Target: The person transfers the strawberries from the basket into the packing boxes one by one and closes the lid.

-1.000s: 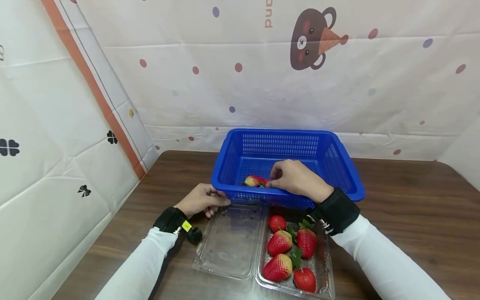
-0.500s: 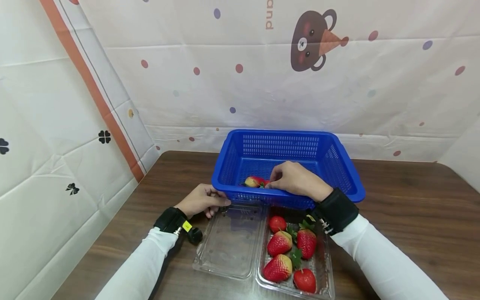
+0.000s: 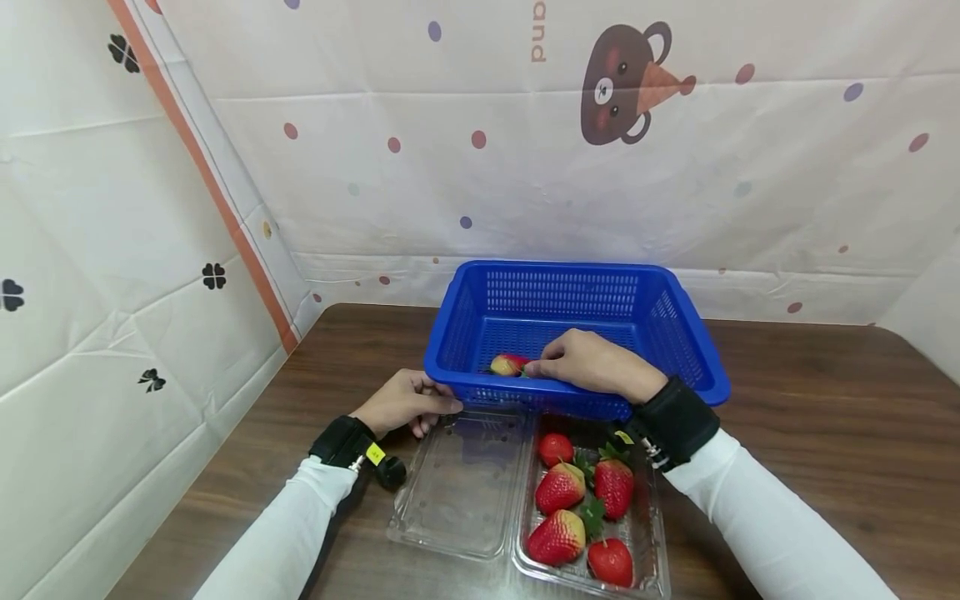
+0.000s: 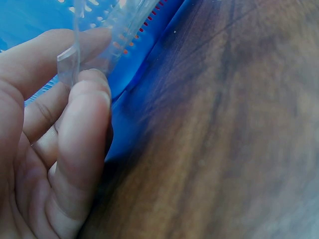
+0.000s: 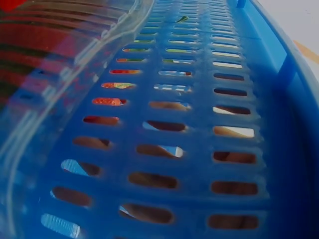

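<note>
My left hand (image 3: pixel 405 402) pinches the corner of a clear plastic lid (image 3: pixel 465 492); in the left wrist view, the lid's small tab (image 4: pixel 68 65) sits between thumb and fingers. My right hand (image 3: pixel 596 362) reaches over the near rim into a blue basket (image 3: pixel 558 271), with its fingers curled down on a strawberry that they mostly hide. Beside the fingertips lies a red and yellow strawberry (image 3: pixel 506 364). In the right wrist view, the slotted basket wall (image 5: pixel 199 149) hides the hand, and red fruit shows through some slots.
A clear plastic tray (image 3: pixel 660 546), joined to the lid, lies in front of the basket. It holds several strawberries (image 3: pixel 557 537), some with green leaves, below the right forearm. Behind the wooden table (image 3: pixel 810 400) hangs a printed white cloth (image 3: pixel 360 200).
My right hand has sunk a little and its fingertips have shifted left, covering a red patch that showed beside them before. The left hand keeps its place on the lid.
</note>
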`<state>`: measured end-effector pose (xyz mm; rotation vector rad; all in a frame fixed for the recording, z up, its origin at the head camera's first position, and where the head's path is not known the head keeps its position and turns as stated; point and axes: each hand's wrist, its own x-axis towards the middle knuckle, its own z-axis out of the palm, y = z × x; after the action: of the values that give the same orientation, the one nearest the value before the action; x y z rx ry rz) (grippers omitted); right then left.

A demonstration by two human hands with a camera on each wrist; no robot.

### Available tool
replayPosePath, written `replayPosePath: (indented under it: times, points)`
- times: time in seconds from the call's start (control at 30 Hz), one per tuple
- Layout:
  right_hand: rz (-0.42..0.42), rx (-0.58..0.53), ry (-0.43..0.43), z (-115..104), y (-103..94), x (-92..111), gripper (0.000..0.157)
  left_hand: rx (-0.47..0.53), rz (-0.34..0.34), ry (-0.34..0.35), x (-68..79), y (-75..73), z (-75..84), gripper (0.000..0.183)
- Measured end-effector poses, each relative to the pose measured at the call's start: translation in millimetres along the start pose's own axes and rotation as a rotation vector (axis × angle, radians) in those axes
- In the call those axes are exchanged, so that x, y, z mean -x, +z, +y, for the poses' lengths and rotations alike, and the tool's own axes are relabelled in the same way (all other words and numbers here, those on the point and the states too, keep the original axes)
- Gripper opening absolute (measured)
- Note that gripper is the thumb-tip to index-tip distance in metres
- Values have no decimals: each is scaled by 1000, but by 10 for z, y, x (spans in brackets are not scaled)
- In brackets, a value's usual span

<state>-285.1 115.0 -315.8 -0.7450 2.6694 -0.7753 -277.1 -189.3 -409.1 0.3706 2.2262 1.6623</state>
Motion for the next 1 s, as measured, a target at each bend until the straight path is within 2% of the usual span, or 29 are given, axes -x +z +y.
replayPosePath:
  times: [0.17,0.43,0.57,0.87,1.0]
  points:
    - [-38,-15,21,-3,12,-5,46,0,-1,4,-1,-5,-10,26]
    - [-121,-30,21,1,35,-4,55,-4,5,-8,-9,-3,-14,27]
    - [-130,-22,36,-7,44,5,62,-4,6,-15,-8,-2,-10,27]
    - [-123,-18,55,-13,44,10,65,-3,3,-8,-9,-4,-8,26]
    - [-137,-20,35,-12,52,8,64,-2,-3,-7,-8,-8,-7,26]
